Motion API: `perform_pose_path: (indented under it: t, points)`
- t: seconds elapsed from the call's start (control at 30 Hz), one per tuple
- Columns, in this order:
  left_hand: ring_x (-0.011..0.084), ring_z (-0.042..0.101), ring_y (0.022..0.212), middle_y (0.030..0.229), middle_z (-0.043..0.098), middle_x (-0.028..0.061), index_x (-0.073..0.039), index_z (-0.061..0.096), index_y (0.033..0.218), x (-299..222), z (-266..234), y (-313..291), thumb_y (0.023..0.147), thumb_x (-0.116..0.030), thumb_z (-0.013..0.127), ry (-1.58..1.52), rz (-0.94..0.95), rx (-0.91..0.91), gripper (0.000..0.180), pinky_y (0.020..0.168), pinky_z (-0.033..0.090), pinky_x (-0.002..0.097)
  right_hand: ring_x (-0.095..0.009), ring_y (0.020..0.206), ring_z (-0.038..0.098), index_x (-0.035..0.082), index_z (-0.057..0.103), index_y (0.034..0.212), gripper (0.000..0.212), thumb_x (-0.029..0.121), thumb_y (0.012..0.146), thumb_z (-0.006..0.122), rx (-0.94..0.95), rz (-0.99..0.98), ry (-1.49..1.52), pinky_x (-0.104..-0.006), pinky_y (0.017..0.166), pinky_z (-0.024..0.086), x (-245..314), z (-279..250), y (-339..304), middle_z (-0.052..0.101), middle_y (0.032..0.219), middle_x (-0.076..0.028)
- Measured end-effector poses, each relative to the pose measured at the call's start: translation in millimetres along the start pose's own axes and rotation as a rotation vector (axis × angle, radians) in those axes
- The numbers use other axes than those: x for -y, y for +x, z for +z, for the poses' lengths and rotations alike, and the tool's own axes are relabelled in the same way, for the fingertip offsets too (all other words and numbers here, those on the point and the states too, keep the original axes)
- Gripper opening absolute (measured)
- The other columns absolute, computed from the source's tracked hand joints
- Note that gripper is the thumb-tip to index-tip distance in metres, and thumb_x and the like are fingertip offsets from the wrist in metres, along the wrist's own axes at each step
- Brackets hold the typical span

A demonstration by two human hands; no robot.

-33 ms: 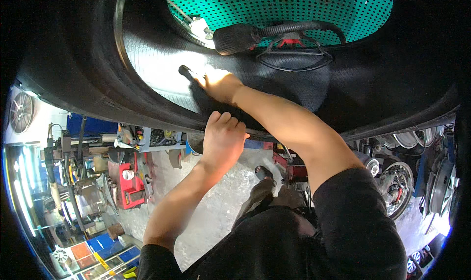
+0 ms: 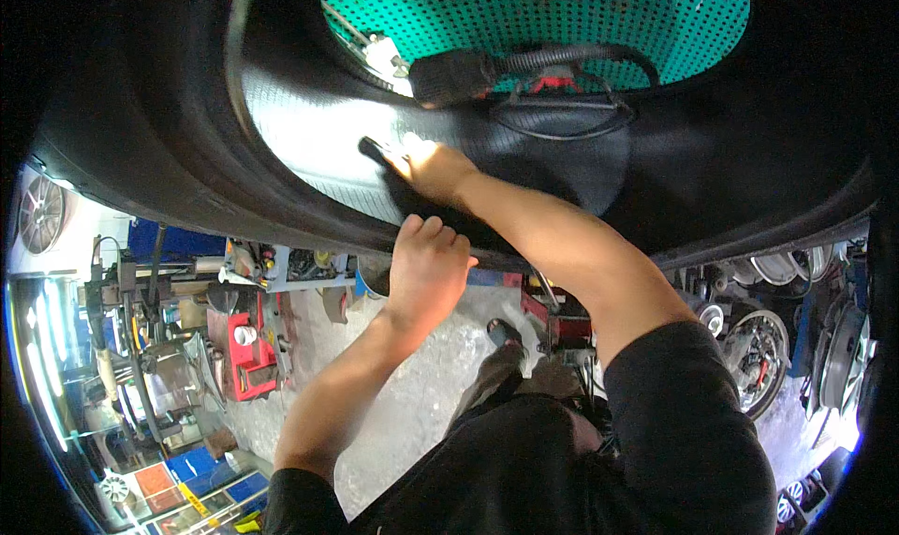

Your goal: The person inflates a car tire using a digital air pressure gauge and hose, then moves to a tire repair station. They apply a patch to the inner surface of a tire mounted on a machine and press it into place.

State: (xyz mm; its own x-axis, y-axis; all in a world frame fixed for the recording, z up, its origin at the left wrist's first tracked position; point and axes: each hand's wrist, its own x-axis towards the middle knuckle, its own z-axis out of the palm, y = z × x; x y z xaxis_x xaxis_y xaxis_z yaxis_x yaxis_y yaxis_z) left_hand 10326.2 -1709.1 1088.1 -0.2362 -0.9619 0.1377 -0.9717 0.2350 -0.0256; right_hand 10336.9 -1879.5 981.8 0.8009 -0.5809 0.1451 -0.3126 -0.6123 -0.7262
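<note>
While red and blue boxes sit on the floor at lower left, the left hand point(image 2: 426, 268) curls closed over the tyre point(image 2: 187, 160) edge. Inside it, the right hand point(image 2: 433, 168) clamps a dark tool point(image 2: 375, 149).

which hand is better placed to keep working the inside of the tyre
Right. The right hand is already inside the tyre, pressing a small dark tool against the inner liner. The left hand only holds the tyre's near edge.
</note>
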Motion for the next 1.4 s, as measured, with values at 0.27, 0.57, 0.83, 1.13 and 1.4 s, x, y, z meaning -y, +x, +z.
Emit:
perform_pose_path:
  t: [0.27,0.57,0.83,1.13,1.4]
  points:
    - [0.021,0.055,0.079,0.069,0.059,0.0034,-0.01,0.062,0.065,0,3,0,0.067,-0.021,0.079,0.023,0.0,-0.065,0.02,0.076,0.041,0.0357,-0.049,0.085,0.068,0.01,0.065,0.113,0.045,0.049,0.104,0.045,-0.158,-0.108,-0.01,-0.0564,0.077,0.056,1,5,8,0.072,0.099,-0.023]
    - [0.0217,0.057,0.08,0.071,0.06,0.0023,-0.01,0.063,0.069,2,6,-5,0.066,-0.024,0.083,0.002,-0.017,-0.035,0.025,0.078,0.042,0.0382,-0.045,0.084,0.071,0.003,0.056,0.106,0.051,0.053,0.104,0.044,0.02,0.142,-0.184,-0.0552,0.071,0.056,-11,0,8,0.07,0.09,-0.026]
    - [0.0215,0.056,0.081,0.07,0.059,0.003,-0.011,0.062,0.065,1,7,-7,0.067,-0.023,0.083,0.057,-0.011,-0.039,0.025,0.079,0.042,0.0373,-0.045,0.069,0.069,0.001,0.058,0.106,0.049,0.05,0.103,0.05,-0.065,-0.001,-0.259,-0.0517,0.062,0.057,-7,-10,12,0.068,0.076,-0.024]
    - [0.0203,0.057,0.084,0.07,0.061,0.0015,-0.012,0.066,0.067,3,6,-6,0.066,-0.027,0.081,0.087,-0.018,-0.005,0.022,0.081,0.042,0.035,-0.043,0.069,0.07,0.005,0.058,0.109,0.051,0.054,0.102,0.049,-0.146,-0.186,-0.298,-0.0524,0.06,0.056,-13,-21,17,0.07,0.079,-0.025]
    - [0.0192,0.057,0.082,0.067,0.061,0.002,-0.011,0.064,0.063,0,7,-8,0.066,-0.019,0.072,0.052,-0.017,-0.032,0.011,0.081,0.042,0.0327,-0.042,0.069,0.07,0.002,0.057,0.113,0.05,0.051,0.102,0.051,-0.255,-0.346,-0.372,-0.0508,0.062,0.057,-27,-8,18,0.071,0.081,-0.022]
